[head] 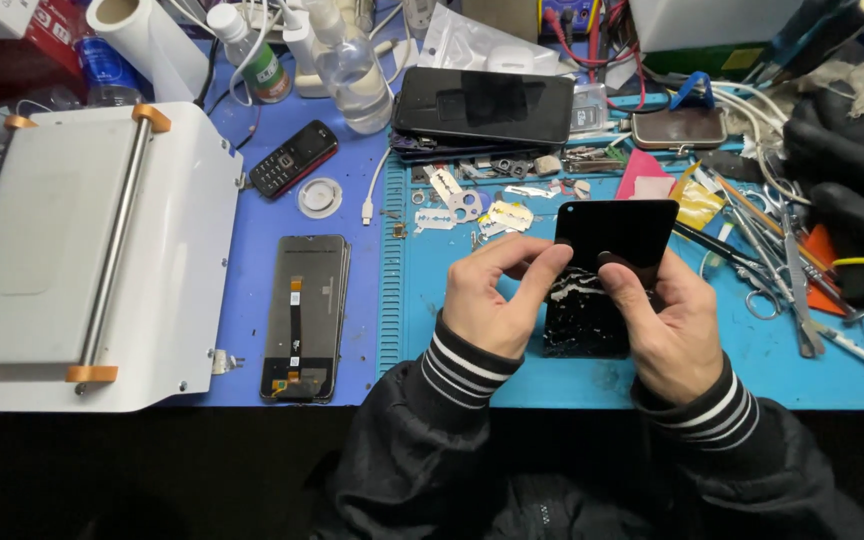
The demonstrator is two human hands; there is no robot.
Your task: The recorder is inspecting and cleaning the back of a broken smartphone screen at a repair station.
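Both hands hold a black phone [616, 232] over the blue mat [512, 385], just above a cracked screen [584, 318] lying flat on it. The phone's long axis runs left to right, tilted slightly up to the right, its dark back facing the camera. The left hand [490, 300] pinches the phone's left edge with fingertips; the right hand [664, 320] grips its lower right edge, thumb on the back. Another screen [304, 315] lies left on the table, long axis pointing away.

Bare teal mat [512, 375] lies open along its front edge, left of the hands. Metal tweezers and scissors [777, 270] crowd the mat's right edge, and loose razor blades [477, 212] block its back edge.
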